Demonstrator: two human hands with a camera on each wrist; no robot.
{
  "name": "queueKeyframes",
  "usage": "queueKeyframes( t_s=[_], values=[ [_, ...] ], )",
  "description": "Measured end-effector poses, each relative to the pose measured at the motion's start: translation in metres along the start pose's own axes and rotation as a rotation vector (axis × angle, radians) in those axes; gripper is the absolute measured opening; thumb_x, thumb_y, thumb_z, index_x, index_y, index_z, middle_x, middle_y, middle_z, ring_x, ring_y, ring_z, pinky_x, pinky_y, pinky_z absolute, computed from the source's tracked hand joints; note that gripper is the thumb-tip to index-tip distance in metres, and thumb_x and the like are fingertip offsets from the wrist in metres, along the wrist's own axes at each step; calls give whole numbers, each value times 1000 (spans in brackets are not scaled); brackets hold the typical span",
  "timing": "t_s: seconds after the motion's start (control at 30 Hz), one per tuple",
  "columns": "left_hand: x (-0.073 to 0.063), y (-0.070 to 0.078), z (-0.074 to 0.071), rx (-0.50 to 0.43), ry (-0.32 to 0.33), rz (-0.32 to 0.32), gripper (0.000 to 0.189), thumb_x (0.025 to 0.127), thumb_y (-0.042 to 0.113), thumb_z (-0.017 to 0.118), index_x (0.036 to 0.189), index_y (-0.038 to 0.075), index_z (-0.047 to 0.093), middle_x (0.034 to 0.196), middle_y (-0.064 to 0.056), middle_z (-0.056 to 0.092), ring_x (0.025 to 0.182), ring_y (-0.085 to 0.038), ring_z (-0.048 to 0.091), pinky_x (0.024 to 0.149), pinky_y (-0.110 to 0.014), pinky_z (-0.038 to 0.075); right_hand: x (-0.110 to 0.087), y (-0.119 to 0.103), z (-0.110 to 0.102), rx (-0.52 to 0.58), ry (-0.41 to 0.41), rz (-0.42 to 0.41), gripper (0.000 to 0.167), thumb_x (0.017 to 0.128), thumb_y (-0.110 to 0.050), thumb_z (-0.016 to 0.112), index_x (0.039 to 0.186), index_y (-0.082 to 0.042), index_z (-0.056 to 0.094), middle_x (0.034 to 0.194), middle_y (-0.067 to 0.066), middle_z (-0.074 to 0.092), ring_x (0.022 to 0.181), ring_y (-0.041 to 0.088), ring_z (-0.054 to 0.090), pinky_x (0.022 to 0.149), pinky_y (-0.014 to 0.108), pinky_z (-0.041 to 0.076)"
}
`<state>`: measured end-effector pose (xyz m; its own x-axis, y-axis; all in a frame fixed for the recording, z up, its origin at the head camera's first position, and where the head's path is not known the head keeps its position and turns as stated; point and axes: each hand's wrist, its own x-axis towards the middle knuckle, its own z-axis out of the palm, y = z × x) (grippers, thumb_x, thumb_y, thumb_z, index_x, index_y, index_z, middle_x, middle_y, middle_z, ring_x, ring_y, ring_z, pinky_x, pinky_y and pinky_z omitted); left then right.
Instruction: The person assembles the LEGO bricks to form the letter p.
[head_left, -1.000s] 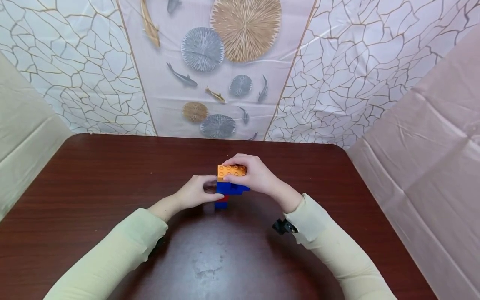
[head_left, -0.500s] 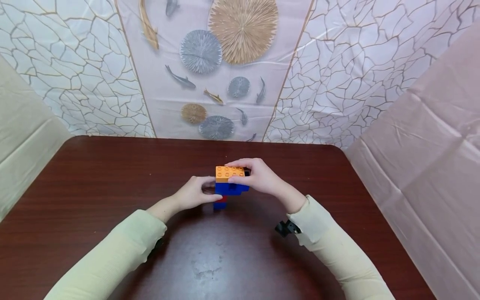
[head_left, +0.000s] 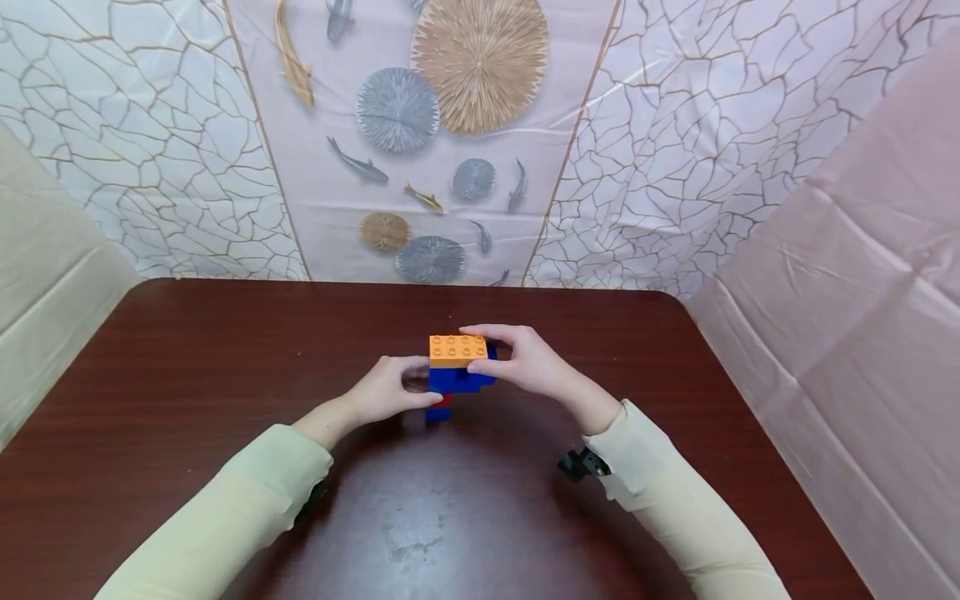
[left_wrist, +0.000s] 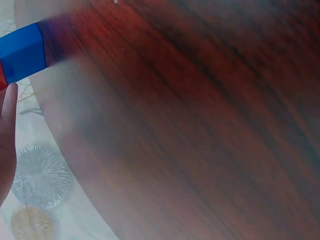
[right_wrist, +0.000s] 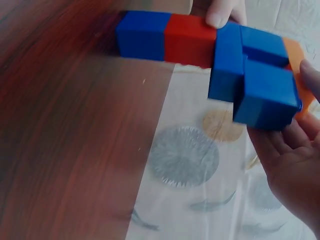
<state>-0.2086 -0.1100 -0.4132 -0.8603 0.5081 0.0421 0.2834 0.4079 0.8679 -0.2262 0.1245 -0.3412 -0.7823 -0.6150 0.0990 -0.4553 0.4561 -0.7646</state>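
Note:
A stack of toy building bricks stands upright on the table. At its foot is a blue brick (right_wrist: 142, 36), with a red brick (right_wrist: 189, 37) above it. Several blue bricks (head_left: 448, 381) sit higher up, jutting to the right, and an orange brick (head_left: 450, 360) with studs lies on top. My left hand (head_left: 381, 390) holds the stack from the left, thumb in front near the red brick; its other fingers are partly hidden behind. Over the right end, my right hand (head_left: 531, 362) pinches the orange brick between thumb in front and fingers behind.
The dark wooden table (head_left: 225, 367) reaches back to a patterned cloth (head_left: 427, 175). Plain fabric (head_left: 840, 333) hangs along the right side, with more on the left. A small black device (head_left: 583, 465) sits beneath the right wrist.
My right hand has slid right along the orange brick, baring more studs and a blue part behind. The left hand keeps its hold. The head view has tilted slightly upward.

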Motion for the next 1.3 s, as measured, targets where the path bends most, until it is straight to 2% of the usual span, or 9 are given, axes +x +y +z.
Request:
queueKeyframes(
  t_s=[0.2, 0.4, 0.5, 0.87, 1.07, 1.17, 1.3],
  values=[
    [-2, 0, -2, 44, 19, 12, 53, 83, 24, 71, 129, 5, 53, 115, -13, 66, 103, -23, 65, 84, -34, 54, -2, 4, -1, 36, 54, -40, 47, 81, -14, 73, 124, -1, 59, 118, 13, 65, 103, 23, 62, 92, 41, 49],
    [0, -9, 3, 256, -51, 76, 41, 82, 21, 72, 118, 6, 61, 104, -6, 70, 96, -15, 66, 87, -35, 52, -3, 4, -2, 32, 66, -25, 45, 81, -13, 73, 123, -3, 60, 117, 13, 65, 101, 22, 62, 91, 41, 50],
    [0, -14, 6, 306, -69, 95, 34, 81, 19, 72, 111, 7, 63, 102, -5, 71, 95, -14, 67, 87, -35, 52, -3, 4, -2, 34, 63, -20, 46, 81, -14, 73, 123, -3, 59, 117, 13, 65, 101, 22, 62, 92, 42, 49],
    [-6, -6, 9, 279, -64, 50, 43, 87, 21, 66, 122, -1, 55, 106, -9, 69, 95, -17, 65, 87, -36, 52, 2, 2, -6, 10, 111, -23, 45, 83, -15, 71, 124, -4, 58, 113, 14, 67, 99, 23, 62, 88, 38, 50],
    [-10, 2, 14, 220, -37, -11, 52, 91, 19, 60, 133, -4, 39, 107, -11, 63, 93, -17, 62, 86, -35, 52, 10, 1, -12, 21, 188, 63, 43, 86, -20, 68, 126, -8, 58, 113, 14, 66, 97, 24, 61, 86, 38, 51],
    [-12, 5, 17, 161, -26, -13, 58, 89, 16, 62, 136, -2, 34, 106, -12, 60, 89, -17, 62, 83, -33, 53, 15, 3, -13, 44, 241, 101, 42, 86, -20, 68, 125, -7, 59, 114, 14, 66, 98, 26, 62, 87, 39, 52],
    [-15, 8, 20, 117, -13, 4, 77, 81, 10, 71, 140, -3, 23, 104, -15, 57, 82, -15, 61, 77, -29, 53, 21, 7, -14, 74, 310, 119, 40, 85, -18, 69, 121, -5, 62, 112, 16, 67, 98, 27, 63, 88, 38, 52]
  ],
)
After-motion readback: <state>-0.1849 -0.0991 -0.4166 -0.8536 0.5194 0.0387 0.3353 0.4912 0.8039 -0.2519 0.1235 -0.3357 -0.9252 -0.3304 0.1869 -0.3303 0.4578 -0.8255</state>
